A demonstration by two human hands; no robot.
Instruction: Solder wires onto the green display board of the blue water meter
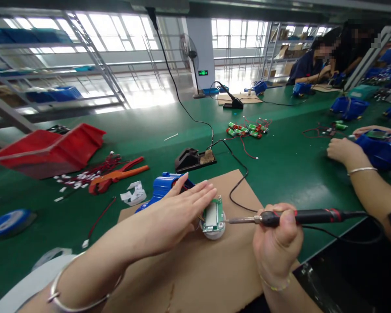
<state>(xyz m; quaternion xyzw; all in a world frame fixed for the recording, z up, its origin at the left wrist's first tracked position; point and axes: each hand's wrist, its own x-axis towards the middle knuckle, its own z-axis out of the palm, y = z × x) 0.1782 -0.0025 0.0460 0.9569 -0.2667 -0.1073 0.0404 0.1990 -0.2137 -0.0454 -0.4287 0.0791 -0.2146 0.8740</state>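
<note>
My left hand lies with its fingers stretched out, fingertips touching the edge of a small green circuit board that sits on a white round part. Both rest on a brown cardboard sheet. A blue plastic part sits just behind my left hand. My right hand is closed round a black and red soldering iron. The iron's metal tip points left and touches the right edge of the circuit board.
A black iron stand sits behind the cardboard on the green table. Orange pliers, red wires and a red bin lie at the left. Green batteries lie farther back. A co-worker's hand rests at the right; other people sit far behind.
</note>
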